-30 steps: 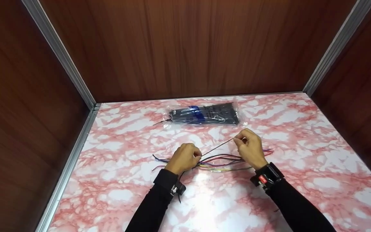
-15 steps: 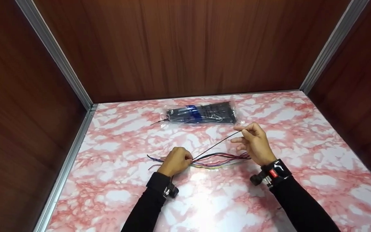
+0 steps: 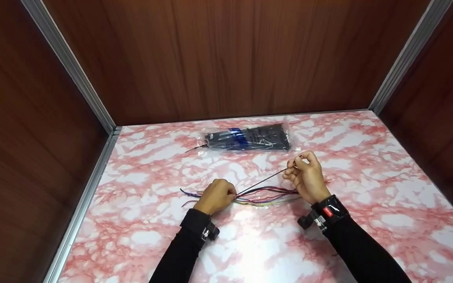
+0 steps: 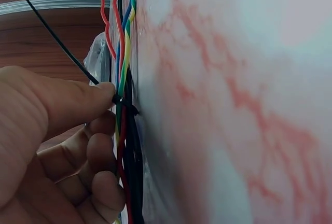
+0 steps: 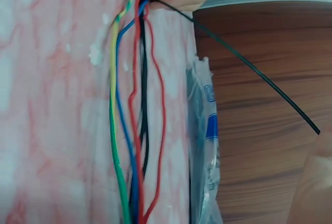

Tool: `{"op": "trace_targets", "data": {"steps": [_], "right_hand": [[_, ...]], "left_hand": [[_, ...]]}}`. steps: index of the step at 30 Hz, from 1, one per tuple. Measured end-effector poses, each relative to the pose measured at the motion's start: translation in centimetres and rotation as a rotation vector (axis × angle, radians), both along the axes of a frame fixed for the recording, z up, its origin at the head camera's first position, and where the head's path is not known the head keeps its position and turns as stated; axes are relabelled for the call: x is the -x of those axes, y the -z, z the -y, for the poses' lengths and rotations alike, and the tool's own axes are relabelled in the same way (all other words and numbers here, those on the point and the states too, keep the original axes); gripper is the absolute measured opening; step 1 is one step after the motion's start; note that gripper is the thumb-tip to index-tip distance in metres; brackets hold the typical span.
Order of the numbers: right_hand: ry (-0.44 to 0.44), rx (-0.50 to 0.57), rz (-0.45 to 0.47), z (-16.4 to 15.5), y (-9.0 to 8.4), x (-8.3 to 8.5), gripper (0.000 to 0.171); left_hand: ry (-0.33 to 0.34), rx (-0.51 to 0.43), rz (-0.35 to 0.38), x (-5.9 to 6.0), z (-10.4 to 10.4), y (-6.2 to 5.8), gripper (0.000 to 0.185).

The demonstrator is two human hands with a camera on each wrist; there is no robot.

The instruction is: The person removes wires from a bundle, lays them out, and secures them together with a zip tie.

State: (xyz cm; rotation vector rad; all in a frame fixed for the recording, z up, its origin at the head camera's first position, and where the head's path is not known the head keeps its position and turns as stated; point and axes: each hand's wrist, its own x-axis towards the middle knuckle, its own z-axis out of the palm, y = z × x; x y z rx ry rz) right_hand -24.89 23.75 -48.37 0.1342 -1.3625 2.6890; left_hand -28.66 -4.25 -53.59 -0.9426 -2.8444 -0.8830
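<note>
We find no legible text, brand, number or sign in any view. The clear bag of cable ties [image 3: 248, 138] carries a blue printed band, but its lettering is too small and blurred to read from the head camera, and the right wrist view shows only blue patches on the plastic. The red tag on the right wristband [image 3: 327, 211] bears pale marks we cannot make out.
</note>
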Motion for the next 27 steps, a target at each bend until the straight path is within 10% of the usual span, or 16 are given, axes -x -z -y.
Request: {"op": "trace_targets", "data": {"steps": [7,14,27], "right_hand": [[0.094,0.026,0.050,1.2,0.6,0.8,0.009],[-0.041,0.178,-0.048,2.4,0.6,1.1,0.008],[0.057,-0.064,0.058,0.5,0.4,1.9,0.007]], "left_hand": [[-0.005,0.008,0.019,0.2,0.1,-0.1,0.006],[0.014,0.008,0.009,0.2,0.2,-0.2,0.007],[-0.005,0.126,0.022,-1.0,-0.3,-0.1,0.019]]}}
